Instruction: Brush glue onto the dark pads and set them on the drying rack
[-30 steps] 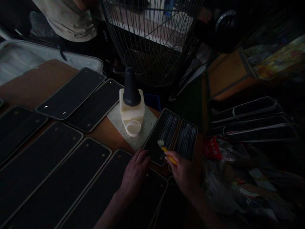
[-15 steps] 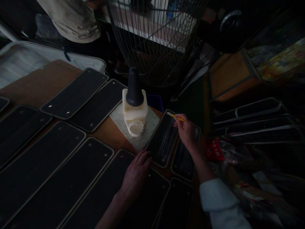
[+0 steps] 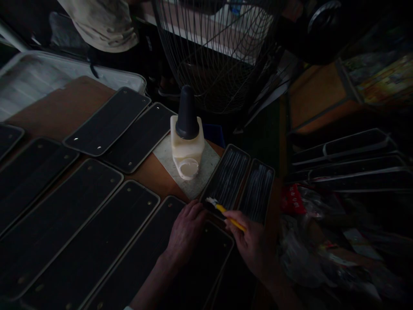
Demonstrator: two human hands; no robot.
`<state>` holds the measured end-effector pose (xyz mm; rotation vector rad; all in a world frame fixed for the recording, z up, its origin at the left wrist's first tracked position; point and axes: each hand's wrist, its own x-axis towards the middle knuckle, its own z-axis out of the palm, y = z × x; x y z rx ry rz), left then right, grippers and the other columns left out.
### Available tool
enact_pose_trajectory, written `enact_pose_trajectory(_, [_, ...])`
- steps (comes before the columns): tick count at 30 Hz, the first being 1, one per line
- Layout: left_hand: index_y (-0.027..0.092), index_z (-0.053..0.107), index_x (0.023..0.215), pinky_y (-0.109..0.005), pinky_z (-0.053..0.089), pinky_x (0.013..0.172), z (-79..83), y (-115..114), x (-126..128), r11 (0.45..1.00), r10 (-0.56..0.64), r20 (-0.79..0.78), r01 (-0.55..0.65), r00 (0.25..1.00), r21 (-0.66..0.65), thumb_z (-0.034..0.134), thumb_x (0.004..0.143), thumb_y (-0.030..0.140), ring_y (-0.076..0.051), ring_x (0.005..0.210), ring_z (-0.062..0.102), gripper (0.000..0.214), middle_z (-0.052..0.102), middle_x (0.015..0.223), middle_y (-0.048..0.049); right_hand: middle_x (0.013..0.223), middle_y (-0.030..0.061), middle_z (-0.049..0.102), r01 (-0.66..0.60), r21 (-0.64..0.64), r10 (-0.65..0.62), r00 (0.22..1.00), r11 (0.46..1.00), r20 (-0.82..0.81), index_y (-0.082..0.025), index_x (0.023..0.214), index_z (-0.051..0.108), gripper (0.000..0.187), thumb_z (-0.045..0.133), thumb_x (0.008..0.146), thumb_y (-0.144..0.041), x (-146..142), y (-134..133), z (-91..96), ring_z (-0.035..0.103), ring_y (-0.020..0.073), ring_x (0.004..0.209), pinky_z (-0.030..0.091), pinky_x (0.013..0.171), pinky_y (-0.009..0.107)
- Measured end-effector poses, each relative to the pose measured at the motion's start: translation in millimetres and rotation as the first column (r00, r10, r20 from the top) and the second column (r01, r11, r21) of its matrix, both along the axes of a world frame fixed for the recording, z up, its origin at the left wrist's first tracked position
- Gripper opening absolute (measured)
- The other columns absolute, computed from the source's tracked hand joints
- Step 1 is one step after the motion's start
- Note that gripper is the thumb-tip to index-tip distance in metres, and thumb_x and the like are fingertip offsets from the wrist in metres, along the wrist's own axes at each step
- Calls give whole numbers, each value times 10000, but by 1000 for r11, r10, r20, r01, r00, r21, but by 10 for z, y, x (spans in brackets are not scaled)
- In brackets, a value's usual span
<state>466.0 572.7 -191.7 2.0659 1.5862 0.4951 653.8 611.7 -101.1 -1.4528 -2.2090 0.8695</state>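
- Half a second on, the yellow brush (image 3: 221,208) is down from the far end to the near end of the white-streaked black panel (image 3: 226,175) on the table (image 3: 163,181).
- My right hand (image 3: 248,239) grips the brush's handle.
- My left hand (image 3: 187,228) lies palm down, fingers loosely extended, at the panel's near corner.

With the left hand (image 3: 188,228) at its nine o'clock, a cream container (image 3: 187,150) at eleven, the right hand (image 3: 248,241) grips a yellow-handled brush (image 3: 222,209) over a streaked black panel (image 3: 228,174).
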Motion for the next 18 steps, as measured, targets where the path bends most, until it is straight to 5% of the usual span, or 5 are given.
enact_pose_trajectory(4, [231, 608, 1203, -501, 446, 1073, 34, -42, -17, 999, 21, -47, -19, 999, 35, 546, 905, 196, -276, 1243, 513, 307, 639, 1244, -58, 928, 18, 748, 173, 12, -173, 984, 985, -42, -256, 1105, 602, 213, 462, 972, -345, 13, 370, -103, 713, 143, 795, 559, 729, 249])
enact_pose_trajectory(7, [235, 624, 1169, -503, 412, 1105, 48, -56, -14, 999, 12, -38, -11, 999, 35, 538, 910, 190, -264, 1242, 520, 277, 640, 1242, -49, 974, 30, 745, 162, 23, -161, 986, 987, -31, -254, 1098, 602, 226, 449, 976, -367, -31, 377, -252, 715, 158, 840, 559, 744, 270])
enact_pose_trajectory(12, [264, 616, 1206, -489, 421, 1104, 24, -73, -44, 1000, 5, 19, -6, 1000, 9, 532, 920, 216, -251, 1265, 500, 302, 629, 1254, -46, 1010, 13, 741, 65, 10, -65, 998, 998, -17, -262, 1117, 592, 187, 484, 965, -274, -67, -254, -152, 711, 146, 901, 558, 794, 265])
enact_pose_trajectory(18, [215, 614, 1209, -456, 459, 1053, 149, -426, -78, 999, 46, 31, -46, 998, 3, 471, 941, 212, -283, 1326, 427, 304, 577, 1304, -108, 891, -13, 741, 362, -64, -366, 927, 930, -81, -294, 1125, 595, 193, 493, 961, -304, 322, -806, 184, 720, 129, 796, 579, 731, 237])
